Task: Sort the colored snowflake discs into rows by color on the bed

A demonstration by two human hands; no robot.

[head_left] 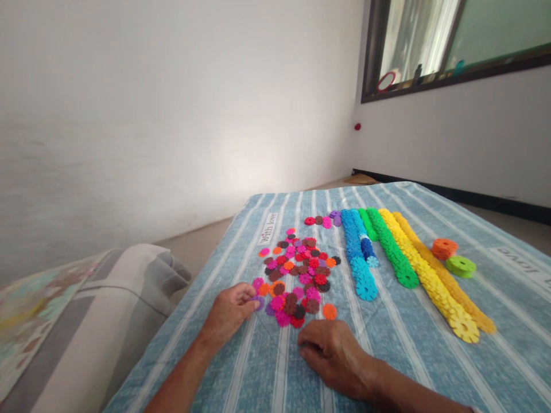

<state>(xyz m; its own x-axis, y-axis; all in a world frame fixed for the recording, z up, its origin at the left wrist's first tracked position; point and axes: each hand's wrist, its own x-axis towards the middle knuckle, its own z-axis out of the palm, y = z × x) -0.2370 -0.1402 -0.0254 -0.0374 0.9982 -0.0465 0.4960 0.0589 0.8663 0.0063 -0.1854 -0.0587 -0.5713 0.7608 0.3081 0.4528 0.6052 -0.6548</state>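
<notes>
My left hand (235,310) is at the left edge of a loose pile of notched plastic discs (303,267), its fingers closed on a purple disc (259,303). Just in front of the pile, my right hand (331,350) is curled, fingers bent inward; anything inside it is hidden. Pink, red, brown, black and orange discs make up most of the pile. An orange disc (329,311) lies apart above my right hand. Overlapping rows of blue discs (353,252), green discs (394,252) and yellow discs (430,281) stretch along the cloth to the right.
Striped blue cloth (206,355) covers the table. An orange stack (445,248) and a lime green stack (460,265) stand at the right. Small red, brown, pink and purple groups sit behind the pile. A fabric-covered surface (99,321) is at the left.
</notes>
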